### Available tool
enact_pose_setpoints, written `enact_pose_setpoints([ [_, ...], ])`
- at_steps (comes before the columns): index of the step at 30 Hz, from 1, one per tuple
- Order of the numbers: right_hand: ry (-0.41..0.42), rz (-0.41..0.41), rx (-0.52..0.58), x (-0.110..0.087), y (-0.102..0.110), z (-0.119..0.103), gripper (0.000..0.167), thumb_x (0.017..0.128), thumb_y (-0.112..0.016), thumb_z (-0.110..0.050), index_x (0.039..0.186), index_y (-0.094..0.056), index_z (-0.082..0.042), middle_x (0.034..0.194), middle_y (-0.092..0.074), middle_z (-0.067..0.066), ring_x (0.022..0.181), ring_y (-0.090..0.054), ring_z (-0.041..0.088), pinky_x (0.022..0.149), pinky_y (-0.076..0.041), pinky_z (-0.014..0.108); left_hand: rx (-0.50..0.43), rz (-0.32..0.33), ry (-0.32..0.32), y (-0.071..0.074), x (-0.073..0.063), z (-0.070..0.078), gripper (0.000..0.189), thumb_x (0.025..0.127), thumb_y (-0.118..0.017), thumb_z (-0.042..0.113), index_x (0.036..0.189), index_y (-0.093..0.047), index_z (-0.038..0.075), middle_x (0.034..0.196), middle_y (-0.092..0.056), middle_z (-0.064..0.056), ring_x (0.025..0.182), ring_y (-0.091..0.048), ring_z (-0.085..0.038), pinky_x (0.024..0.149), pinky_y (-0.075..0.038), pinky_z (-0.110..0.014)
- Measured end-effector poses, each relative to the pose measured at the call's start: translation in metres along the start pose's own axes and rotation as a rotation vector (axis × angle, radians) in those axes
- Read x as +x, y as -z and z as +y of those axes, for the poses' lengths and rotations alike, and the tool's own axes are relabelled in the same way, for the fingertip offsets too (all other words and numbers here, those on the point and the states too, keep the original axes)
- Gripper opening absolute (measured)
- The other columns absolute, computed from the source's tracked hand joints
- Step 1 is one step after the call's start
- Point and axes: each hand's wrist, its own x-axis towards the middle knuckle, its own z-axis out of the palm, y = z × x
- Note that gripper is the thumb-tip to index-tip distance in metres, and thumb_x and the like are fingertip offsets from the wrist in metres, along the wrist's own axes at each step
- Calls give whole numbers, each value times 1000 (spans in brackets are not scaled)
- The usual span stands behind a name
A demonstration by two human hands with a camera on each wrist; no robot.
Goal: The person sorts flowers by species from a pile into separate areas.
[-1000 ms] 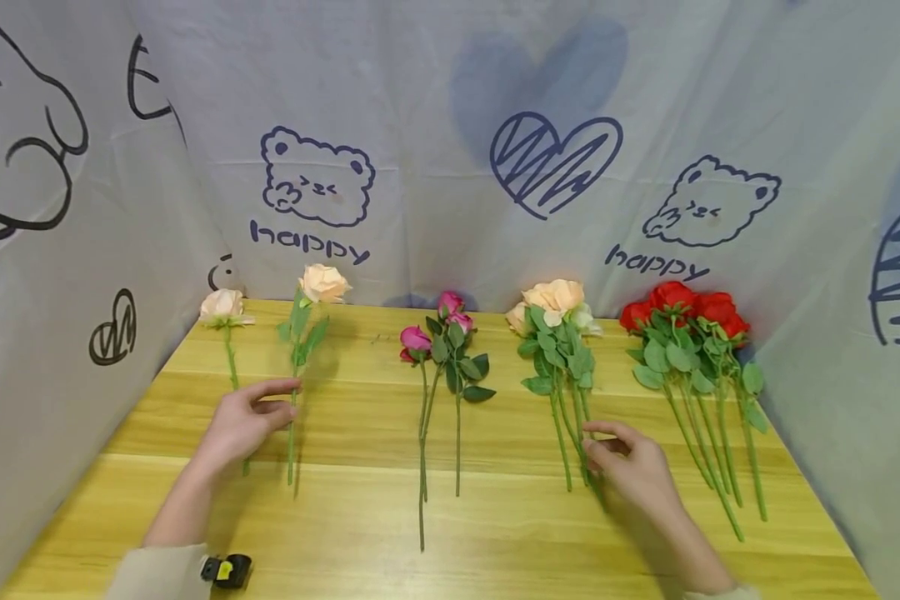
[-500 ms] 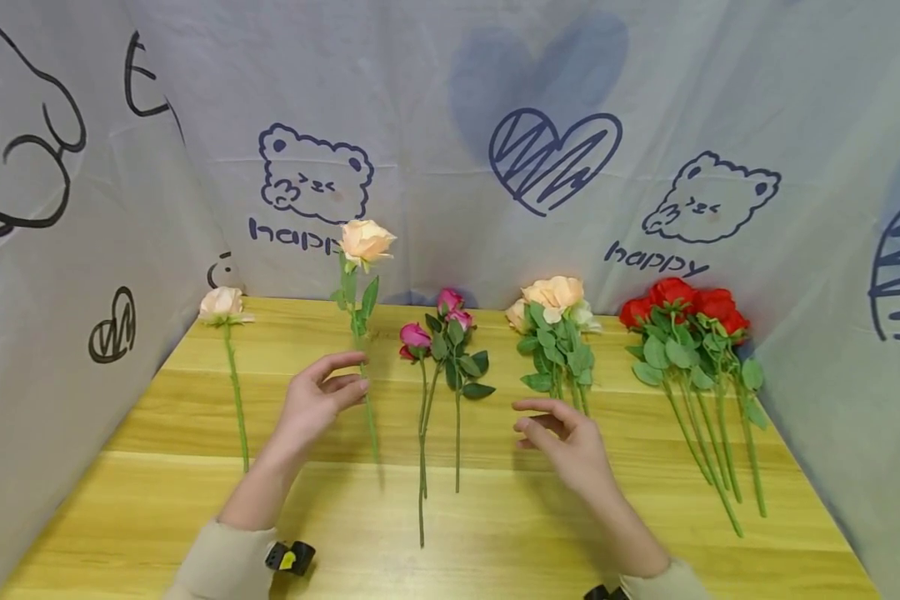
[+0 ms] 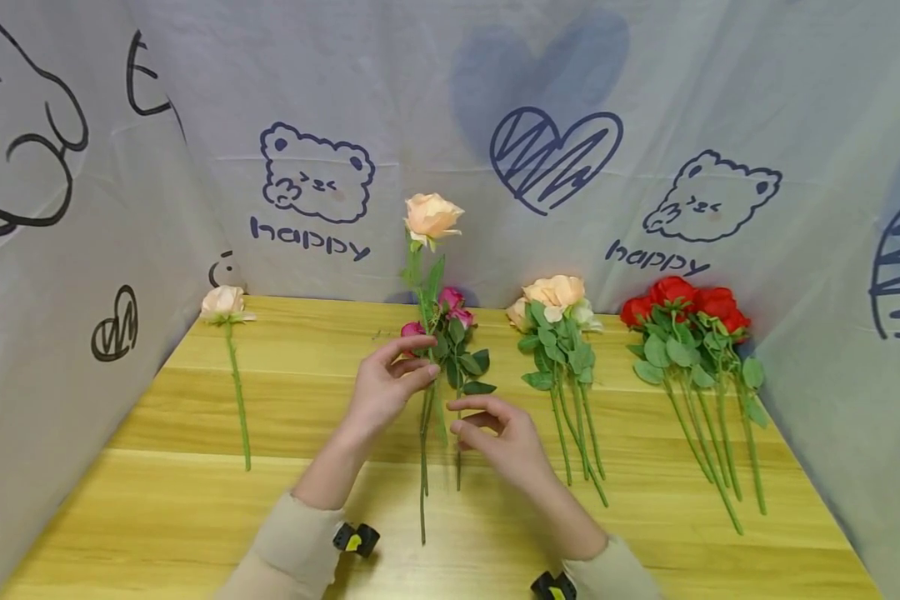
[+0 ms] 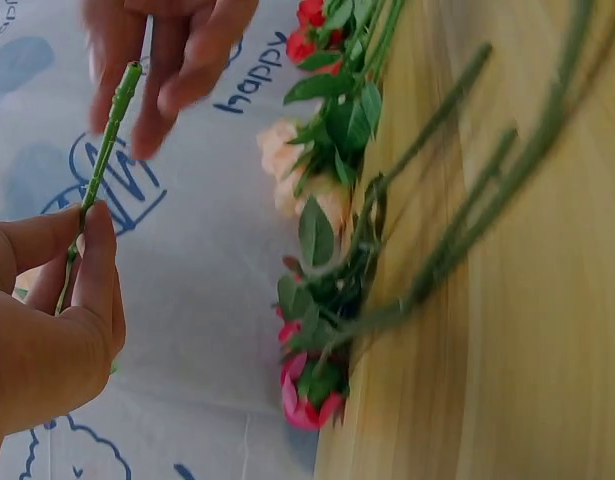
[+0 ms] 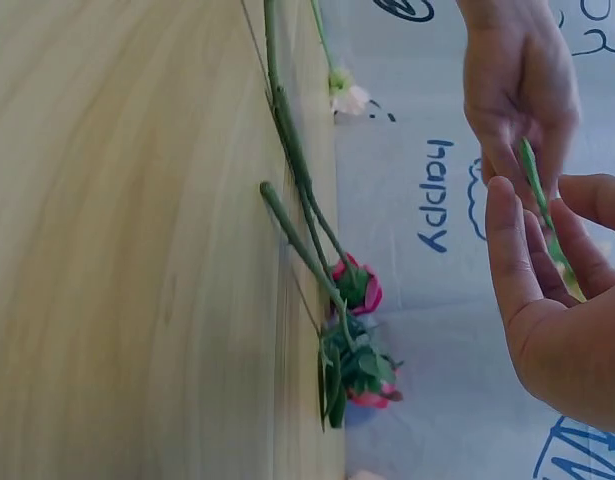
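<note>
A peach rose (image 3: pixel 432 218) is held up over the middle of the table, its green stem (image 4: pixel 109 140) pinched between the thumb and fingers of my left hand (image 3: pixel 392 387). Close to the stem's lower end is my right hand (image 3: pixel 504 442), thumb and fingers parted around a gap and holding nothing. In the right wrist view, the left hand (image 5: pixel 522 95) lies beyond the right hand (image 5: pixel 562 320), with part of the stem showing between them. Pink roses (image 3: pixel 457 310) lie on the table behind the hands, partly hidden by the left hand and the raised rose.
One pale rose (image 3: pixel 225 304) lies at the left of the wooden table (image 3: pixel 157 500). Right of centre is a bunch of peach roses (image 3: pixel 555 298), and farther right several red roses (image 3: pixel 675 302). A printed cloth (image 3: pixel 435 125) hangs behind and at both sides.
My left hand has lifted the peach rose off the table and carried it right, to the middle. My right hand has left the peach bunch and moved left towards the raised stem.
</note>
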Motion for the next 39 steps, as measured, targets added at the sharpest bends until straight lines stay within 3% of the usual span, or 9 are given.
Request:
enact_pose_setpoints([
  [5, -5, 37, -52, 3, -4, 1, 24, 98, -71, -6, 122, -73, -2, 125, -69, 16, 99, -72, 27, 83, -63, 47, 27, -16, -24, -13, 1, -2, 39, 93, -74, -5, 131, -67, -1, 135, -63, -13, 111, -67, -27, 87, -59, -28],
  [13, -42, 64, -75, 2, -1, 3, 26, 97, -72, -4, 122, -73, 0, 120, -73, 14, 95, -73, 26, 76, -62, 29, 69, -15, -41, -21, 1, -8, 37, 92, -75, -4, 128, -69, 1, 135, -65, -13, 112, -67, -30, 80, -57, -24],
  [21, -57, 103, -110, 0, 5, 1, 24, 96, -74, -4, 119, -76, -5, 112, -74, 17, 93, -72, 37, 77, -63, 40, 115, -9, -62, -27, 3, -8, 36, 91, -77, -1, 127, -71, 3, 135, -64, -11, 110, -69, -30, 78, -57, -26],
  [25, -61, 124, -129, -1, 9, 0, 22, 95, -75, -5, 117, -78, -8, 109, -75, 17, 90, -73, 31, 76, -63, 42, 131, -25, -95, -28, 3, -8, 38, 91, -76, -4, 128, -69, 0, 134, -62, -13, 108, -70, -32, 79, -58, -29],
  [29, -63, 143, -165, -2, 18, 2, 22, 95, -75, -4, 116, -78, -7, 112, -75, 15, 88, -74, 27, 76, -63, 44, 131, -32, -115, -25, 2, -9, 37, 91, -74, -6, 128, -69, 0, 132, -61, -14, 106, -70, -32, 81, -61, -32],
  [33, -74, 167, -218, -4, 32, 4, 22, 95, -75, -3, 116, -78, -9, 109, -76, 13, 89, -74, 34, 75, -63, 46, 138, -23, -127, -15, 2, -11, 38, 91, -74, -8, 128, -69, -1, 132, -60, -16, 106, -69, -33, 83, -62, -32],
  [39, -138, 186, -319, -12, 59, 9, 24, 95, -74, -5, 119, -77, -10, 104, -77, 16, 86, -73, 29, 65, -58, 33, 203, 9, -129, 13, -2, -12, 39, 91, -73, -10, 128, -69, 0, 134, -61, -16, 107, -69, -35, 81, -62, -30],
])
